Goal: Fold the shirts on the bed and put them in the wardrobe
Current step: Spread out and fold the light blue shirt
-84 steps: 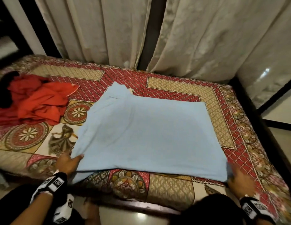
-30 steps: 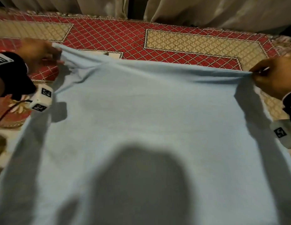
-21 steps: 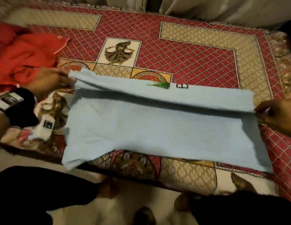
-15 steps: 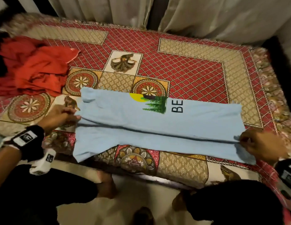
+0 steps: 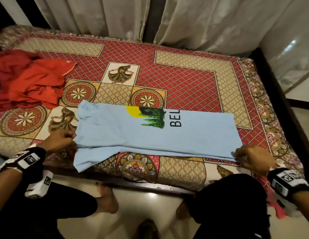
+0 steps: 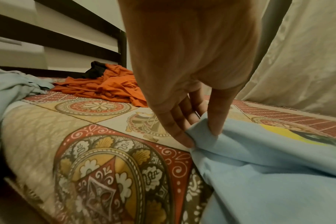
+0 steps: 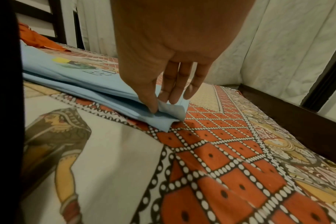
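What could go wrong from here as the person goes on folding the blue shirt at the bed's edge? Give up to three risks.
1. The blue shirt lies at the bed edge, one sleeve hanging over it; it may slide off.
2. The right hand pinches only a corner of several loose layers; they may shift and spoil the fold.
3. The left hand holds just a small pinch of fabric, which may slip.

the blue shirt's (image 5: 155, 135) print folds under after "BEL", and the red clothes pile (image 5: 27, 83) is cropped at the left edge
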A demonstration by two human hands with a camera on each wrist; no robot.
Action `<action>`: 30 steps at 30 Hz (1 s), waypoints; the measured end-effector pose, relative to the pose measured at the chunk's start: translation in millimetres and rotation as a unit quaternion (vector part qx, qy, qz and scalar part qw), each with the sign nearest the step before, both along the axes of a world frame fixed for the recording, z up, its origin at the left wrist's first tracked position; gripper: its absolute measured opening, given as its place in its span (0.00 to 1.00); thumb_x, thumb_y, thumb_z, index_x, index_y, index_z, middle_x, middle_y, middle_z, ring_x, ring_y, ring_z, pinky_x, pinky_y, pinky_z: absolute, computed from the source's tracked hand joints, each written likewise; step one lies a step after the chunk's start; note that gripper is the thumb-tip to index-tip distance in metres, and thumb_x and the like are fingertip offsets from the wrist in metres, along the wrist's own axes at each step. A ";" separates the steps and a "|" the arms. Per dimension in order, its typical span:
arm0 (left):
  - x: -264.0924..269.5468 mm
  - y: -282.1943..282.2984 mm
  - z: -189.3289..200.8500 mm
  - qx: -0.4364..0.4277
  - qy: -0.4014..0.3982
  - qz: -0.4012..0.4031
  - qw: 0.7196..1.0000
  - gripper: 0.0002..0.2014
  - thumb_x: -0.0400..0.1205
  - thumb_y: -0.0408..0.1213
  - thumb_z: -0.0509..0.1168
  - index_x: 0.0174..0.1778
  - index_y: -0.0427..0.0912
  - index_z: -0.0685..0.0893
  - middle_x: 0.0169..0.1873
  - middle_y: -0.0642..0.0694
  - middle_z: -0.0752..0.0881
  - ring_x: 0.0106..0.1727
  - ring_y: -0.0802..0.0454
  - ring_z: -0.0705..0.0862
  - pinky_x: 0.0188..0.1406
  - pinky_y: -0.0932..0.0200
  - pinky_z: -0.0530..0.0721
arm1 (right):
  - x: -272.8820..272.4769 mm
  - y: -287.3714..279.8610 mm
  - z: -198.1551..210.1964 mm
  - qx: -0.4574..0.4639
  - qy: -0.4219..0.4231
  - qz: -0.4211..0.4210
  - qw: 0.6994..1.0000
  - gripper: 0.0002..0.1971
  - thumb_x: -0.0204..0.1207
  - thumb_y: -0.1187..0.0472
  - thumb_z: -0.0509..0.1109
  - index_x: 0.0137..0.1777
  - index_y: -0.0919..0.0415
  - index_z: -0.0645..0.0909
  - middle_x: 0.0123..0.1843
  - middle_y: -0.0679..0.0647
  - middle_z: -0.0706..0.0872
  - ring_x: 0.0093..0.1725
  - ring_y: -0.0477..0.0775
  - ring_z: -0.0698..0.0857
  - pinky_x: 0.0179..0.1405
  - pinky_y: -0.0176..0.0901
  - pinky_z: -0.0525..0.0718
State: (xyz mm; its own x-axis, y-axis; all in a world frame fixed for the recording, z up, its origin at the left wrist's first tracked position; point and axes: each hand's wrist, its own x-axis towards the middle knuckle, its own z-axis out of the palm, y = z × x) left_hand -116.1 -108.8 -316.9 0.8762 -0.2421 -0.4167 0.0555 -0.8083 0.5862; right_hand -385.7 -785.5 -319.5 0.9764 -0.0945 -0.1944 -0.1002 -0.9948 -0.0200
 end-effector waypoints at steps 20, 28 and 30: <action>-96.1 -185.2 -61.0 0.021 -0.290 -0.414 0.863 0.10 0.76 0.38 0.67 0.52 0.45 0.85 0.44 0.48 0.80 0.41 0.45 0.79 0.36 0.50 0.75 | 105.5 25.4 -8.0 -0.066 0.085 -0.008 0.994 0.20 0.79 0.55 0.68 0.72 0.49 0.80 0.62 0.53 0.90 0.47 0.59 0.90 0.46 0.54 0.91; -58.3 -197.5 -42.4 -0.112 -0.299 -0.360 0.877 0.08 0.81 0.39 0.68 0.52 0.47 0.90 0.42 0.53 0.88 0.41 0.49 0.85 0.36 0.54 0.82 | 163.7 34.0 -33.5 -0.023 -0.035 -0.080 0.996 0.36 0.86 0.34 0.43 0.84 0.57 0.66 0.83 0.63 0.73 0.79 0.67 0.75 0.70 0.72 0.80; -23.0 -187.2 -41.3 -0.093 -0.282 -0.295 0.908 0.08 0.81 0.40 0.67 0.53 0.49 0.89 0.48 0.52 0.87 0.48 0.47 0.86 0.45 0.50 0.83 | 160.0 28.4 -46.9 -0.018 -0.002 -0.150 0.989 0.38 0.85 0.32 0.38 0.89 0.54 0.56 0.89 0.61 0.63 0.87 0.65 0.64 0.80 0.76 0.66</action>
